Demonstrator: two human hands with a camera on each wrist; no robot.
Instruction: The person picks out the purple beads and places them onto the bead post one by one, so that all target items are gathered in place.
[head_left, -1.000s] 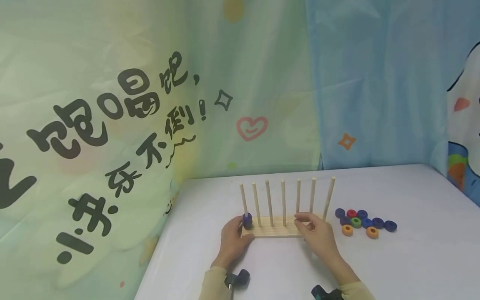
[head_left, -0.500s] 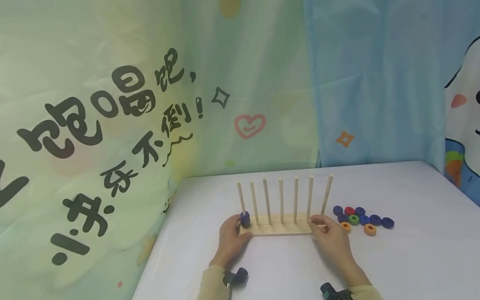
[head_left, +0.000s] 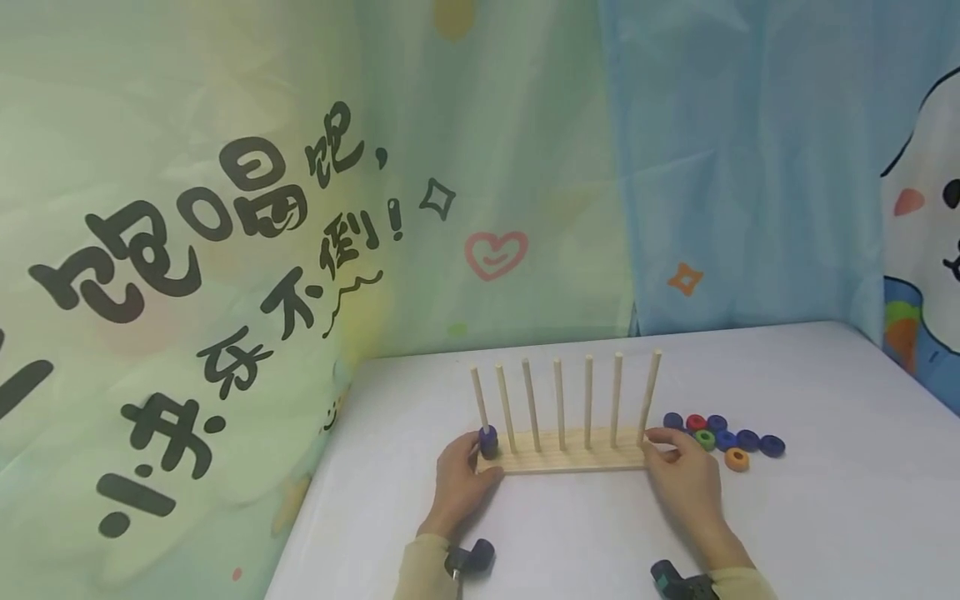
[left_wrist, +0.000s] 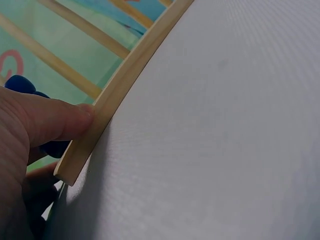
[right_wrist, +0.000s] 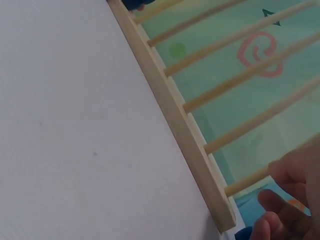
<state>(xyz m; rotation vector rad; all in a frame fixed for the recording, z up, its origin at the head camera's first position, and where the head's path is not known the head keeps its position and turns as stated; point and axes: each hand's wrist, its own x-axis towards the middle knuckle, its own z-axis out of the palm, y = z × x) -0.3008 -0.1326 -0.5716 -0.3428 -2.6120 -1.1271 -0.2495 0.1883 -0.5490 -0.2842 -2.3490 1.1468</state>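
A wooden rack (head_left: pixel 570 458) with a row of upright pegs lies on the table. Dark blue rings (head_left: pixel 488 442) sit low on its leftmost peg. My left hand (head_left: pixel 459 483) grips the rack's left end, the thumb (left_wrist: pixel 65 120) lying on the front edge of the base. At the other end, my right hand (head_left: pixel 686 479) is beside the rightmost peg (head_left: pixel 649 396). In the right wrist view, one of its fingertips (right_wrist: pixel 285 170) overlaps that peg, while the fingers stand apart; whether it touches is unclear. No ring shows between them.
Loose rings lie right of the rack behind my right hand: a red ring (head_left: pixel 696 422), a green ring (head_left: pixel 705 439), an orange ring (head_left: pixel 737 459) and several blue ones (head_left: pixel 747 440). A printed curtain (head_left: pixel 540 167) hangs behind the white table (head_left: pixel 847 517).
My right hand has moved rightward along the pegs to the last one, and now covers an orange ring. My left hand stays on the rack's left end. The head view has shifted slightly.
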